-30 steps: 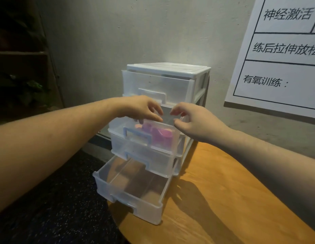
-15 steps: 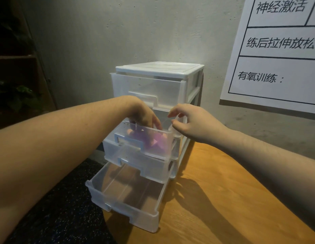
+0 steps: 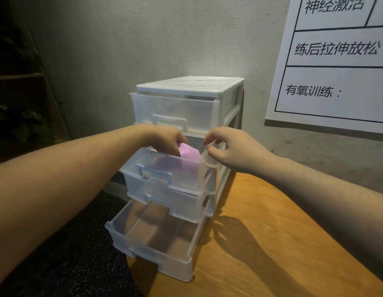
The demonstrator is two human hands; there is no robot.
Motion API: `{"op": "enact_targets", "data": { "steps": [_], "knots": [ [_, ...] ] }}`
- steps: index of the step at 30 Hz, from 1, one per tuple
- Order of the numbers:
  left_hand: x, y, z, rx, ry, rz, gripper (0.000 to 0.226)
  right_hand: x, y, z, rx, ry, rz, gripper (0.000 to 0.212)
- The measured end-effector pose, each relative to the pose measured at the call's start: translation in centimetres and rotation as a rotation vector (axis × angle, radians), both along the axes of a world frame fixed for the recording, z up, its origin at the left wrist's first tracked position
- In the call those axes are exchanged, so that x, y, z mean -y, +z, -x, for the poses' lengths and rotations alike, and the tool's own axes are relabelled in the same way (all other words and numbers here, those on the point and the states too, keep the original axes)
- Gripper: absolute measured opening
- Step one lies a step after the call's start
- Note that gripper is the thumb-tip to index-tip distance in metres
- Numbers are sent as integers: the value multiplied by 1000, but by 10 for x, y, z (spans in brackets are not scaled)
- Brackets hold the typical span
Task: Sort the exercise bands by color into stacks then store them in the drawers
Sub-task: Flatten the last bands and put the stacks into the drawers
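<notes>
**Pink bands going into the second drawer**

A small white plastic drawer unit (image 3: pixel 218 86) with clear drawers stands just beyond my hands, at the edge of a wooden table (image 3: pixel 272 243). The top drawer (image 3: pixel 175 110), above my hands, is pushed in. The second drawer (image 3: pixel 165 168), directly under my fingers, is pulled partway out. Inside it lies a soft, folded bundle of pink exercise bands (image 3: pixel 189 155), matte and pale lilac-pink, showing through the clear front wall and rising a little above the rim.

My left hand (image 3: pixel 162 139) reaches down into that drawer, fingers curled downward onto the left side of the pink bundle; the fingertips are hidden behind the drawer wall, so I cannot tell how firmly they grip. My right hand (image 3: pixel 227 148) is at the drawer's right rim, thumb and forefinger pinching its upper corner, other fingers loosely curled.

Below my hands, the third drawer (image 3: pixel 182 206) is slightly out, and the bottom drawer (image 3: pixel 156 243) is pulled far out toward me.
</notes>
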State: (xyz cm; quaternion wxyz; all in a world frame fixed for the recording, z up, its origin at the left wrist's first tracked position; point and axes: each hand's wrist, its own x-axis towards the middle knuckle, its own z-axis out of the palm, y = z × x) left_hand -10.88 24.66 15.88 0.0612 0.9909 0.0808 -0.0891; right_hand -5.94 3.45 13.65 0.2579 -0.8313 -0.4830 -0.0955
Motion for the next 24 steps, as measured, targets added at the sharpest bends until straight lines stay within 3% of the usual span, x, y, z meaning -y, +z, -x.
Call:
{"op": "enact_targets", "data": {
  "steps": [10, 13, 16, 20, 24],
  "knots": [
    [19, 57, 42, 381, -11, 175, 18, 2, 23, 14, -218, 89, -171, 34],
    [34, 66, 43, 487, -30, 252, 11, 12, 35, 16, -273, 110, -292, 31],
    [56, 72, 39, 577, -91, 342, 22, 32, 46, 15, -271, 104, -424, 17],
    [95, 73, 27, 574, -168, 426, 8, 74, 51, 11, -260, 38, -481, 13],
    [143, 63, 13, 479, -257, 498, 10, 125, 43, 6, -255, -44, -469, 13]
  ]
}}
